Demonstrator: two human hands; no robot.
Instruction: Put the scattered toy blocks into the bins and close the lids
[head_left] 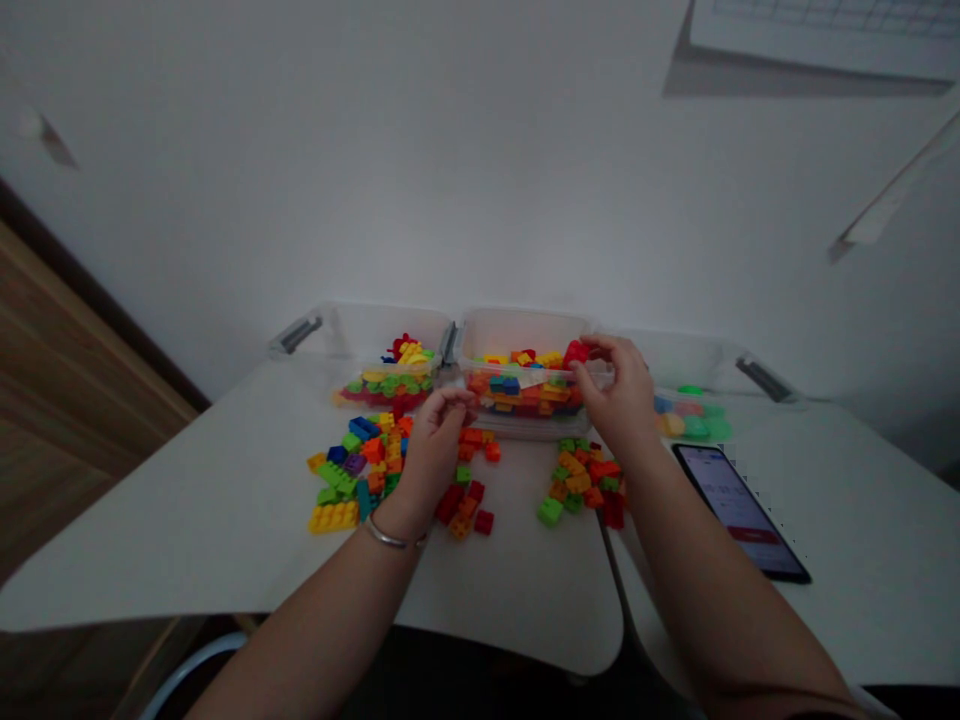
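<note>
My right hand reaches over the middle clear box, its fingers pinched on a red brick above the bricks inside. My left hand hovers over the loose bricks on the table, fingers curled in at the box's front left corner; what they hold, if anything, is hidden. A silver bangle circles my left wrist. A heap of mixed bricks lies to the left, with a yellow long brick at its front. A smaller heap lies under my right forearm.
A second clear box with green and yellow pieces stands on the left, a third with round pastel pieces on the right. A phone with its screen lit lies at the right. The white table's front edge curves near me.
</note>
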